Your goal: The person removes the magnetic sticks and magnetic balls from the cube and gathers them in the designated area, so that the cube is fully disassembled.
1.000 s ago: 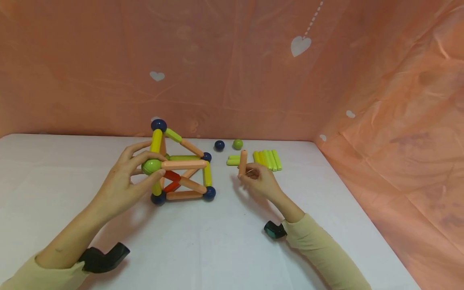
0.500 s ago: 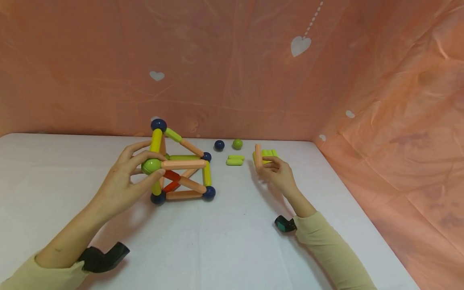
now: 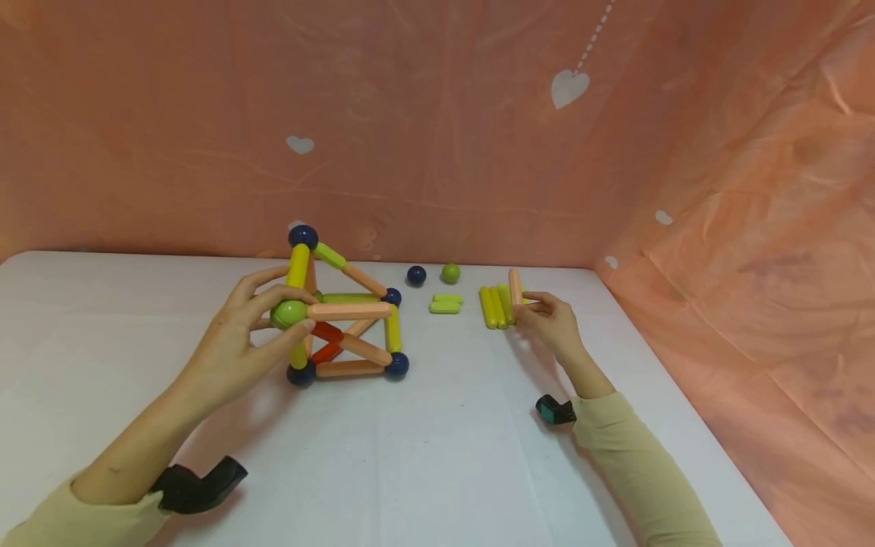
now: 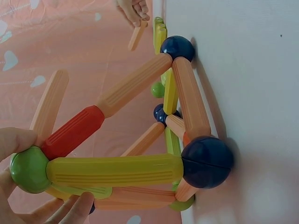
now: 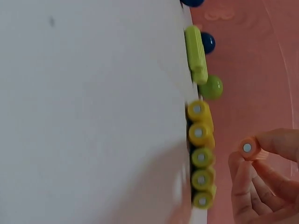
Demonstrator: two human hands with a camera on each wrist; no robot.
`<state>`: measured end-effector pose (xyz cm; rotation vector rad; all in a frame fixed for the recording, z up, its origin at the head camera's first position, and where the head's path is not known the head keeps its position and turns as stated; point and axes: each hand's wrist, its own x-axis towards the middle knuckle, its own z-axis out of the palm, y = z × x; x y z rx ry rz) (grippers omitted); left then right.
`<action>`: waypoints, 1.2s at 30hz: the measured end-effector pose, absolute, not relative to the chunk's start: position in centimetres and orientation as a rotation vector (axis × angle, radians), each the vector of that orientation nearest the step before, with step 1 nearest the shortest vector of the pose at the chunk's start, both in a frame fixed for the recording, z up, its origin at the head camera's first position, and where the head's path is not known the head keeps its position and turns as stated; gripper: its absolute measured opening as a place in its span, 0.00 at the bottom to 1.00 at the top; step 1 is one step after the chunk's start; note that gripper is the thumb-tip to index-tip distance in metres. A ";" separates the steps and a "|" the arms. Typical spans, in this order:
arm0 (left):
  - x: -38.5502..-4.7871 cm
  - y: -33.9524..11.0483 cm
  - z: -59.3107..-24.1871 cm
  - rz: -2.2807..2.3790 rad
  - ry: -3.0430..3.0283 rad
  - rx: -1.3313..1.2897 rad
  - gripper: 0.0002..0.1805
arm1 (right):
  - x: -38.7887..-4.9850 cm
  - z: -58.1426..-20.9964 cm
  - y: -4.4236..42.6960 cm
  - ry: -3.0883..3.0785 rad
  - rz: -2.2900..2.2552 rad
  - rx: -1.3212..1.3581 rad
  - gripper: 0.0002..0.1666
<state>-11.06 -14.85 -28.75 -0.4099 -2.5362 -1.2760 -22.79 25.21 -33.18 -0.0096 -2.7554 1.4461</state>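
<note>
My left hand (image 3: 235,342) grips a green ball (image 3: 289,313) at the near upper corner of a frame built from magnetic sticks and balls. Dark blue balls (image 4: 208,162) form other corners, joined by yellow, orange and red sticks. One orange stick (image 3: 349,311) juts from the held green ball toward the right. Further right, my right hand (image 3: 555,327) pinches a loose orange magnetic stick (image 3: 516,287) near its lower end, tilted up. In the right wrist view its silvery end (image 5: 247,147) faces the camera, apart from the row of sticks.
Several yellow and green sticks (image 3: 494,308) lie side by side near my right hand. Two short green sticks (image 3: 446,308) lie left of them. Behind these are a loose blue ball (image 3: 416,276) and green ball (image 3: 450,273). An orange cloth (image 3: 437,152) hangs behind the white table (image 3: 437,456).
My right hand has carried the orange stick rightward, from beside the short green sticks to the right part of the long row. The left hand and the frame stay in place.
</note>
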 end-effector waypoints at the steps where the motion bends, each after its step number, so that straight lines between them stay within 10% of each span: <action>1: -11.1 -14.8 -28.7 -1.278 -2.539 -0.407 0.14 | -22.9 -33.1 25.4 -2.763 1.437 -0.005 0.28; 36: -10.9 -14.7 -28.5 -1.291 -2.545 -0.390 0.14 | -25.1 -33.7 28.6 -2.861 1.335 -0.303 0.25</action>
